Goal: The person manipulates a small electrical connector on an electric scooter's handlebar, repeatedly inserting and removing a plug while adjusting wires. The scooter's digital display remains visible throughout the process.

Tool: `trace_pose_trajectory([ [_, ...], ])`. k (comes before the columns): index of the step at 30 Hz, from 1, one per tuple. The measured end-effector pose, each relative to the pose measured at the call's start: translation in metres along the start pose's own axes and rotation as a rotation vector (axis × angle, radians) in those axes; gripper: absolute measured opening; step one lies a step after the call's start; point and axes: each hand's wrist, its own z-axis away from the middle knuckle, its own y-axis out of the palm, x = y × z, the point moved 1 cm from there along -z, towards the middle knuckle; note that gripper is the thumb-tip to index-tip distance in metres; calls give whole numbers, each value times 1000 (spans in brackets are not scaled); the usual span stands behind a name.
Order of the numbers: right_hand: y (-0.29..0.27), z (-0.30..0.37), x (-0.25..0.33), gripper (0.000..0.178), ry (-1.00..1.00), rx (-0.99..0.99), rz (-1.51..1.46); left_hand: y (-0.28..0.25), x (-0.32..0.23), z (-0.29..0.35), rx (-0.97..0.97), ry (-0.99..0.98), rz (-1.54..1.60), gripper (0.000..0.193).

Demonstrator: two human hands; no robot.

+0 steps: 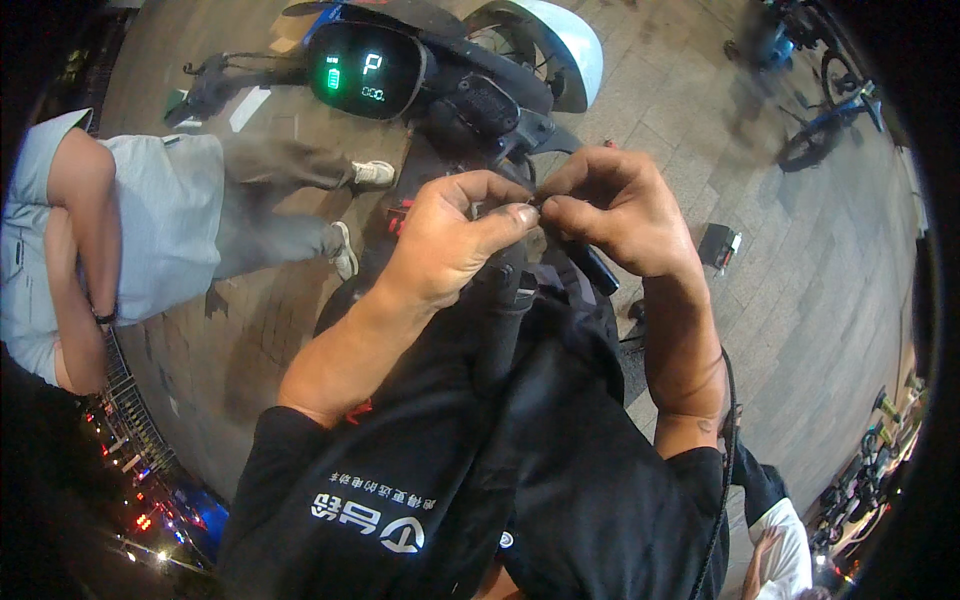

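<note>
Head view: by left hand [440,242] and right hand [625,220], narrow pinches of thumb and finger are made, the tips close together; what is held cannot be told. Beyond them, toward far left, the dark scooter [485,105] with lit display [362,72] is seen.

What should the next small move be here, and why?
Probably a slight shift of the left hand while the right hand holds steady: both hands' fingers are curled in, tips close together, which suggests fine work. Whatever lies between them is too small to make out, so this is tentative.
</note>
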Motion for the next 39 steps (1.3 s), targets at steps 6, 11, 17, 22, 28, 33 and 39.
trace_pose_trajectory([
  [6,-6,-5,-9,8,58,-6,-51,2,5,-7,-26,-6,-4,12],
  [11,-11,3,-7,10,16,26,-30,5,7,-7,-35,40,-97,9],
  [17,-40,17,-9,10,2,14,-50,33,18,-17,-6,81,-94,7],
  [22,-32,19,-17,11,-50,13,-95,35,15,-8,-47,73,-116,9],
  [28,-24,17,-22,12,-58,29,-12,31,15,1,-79,72,-88,9],
  [33,-20,17,-17,12,-80,30,40,31,13,4,-87,87,-100,7],
  [39,-19,14,-14,11,-43,8,26,27,9,2,-92,83,-150,7],
])
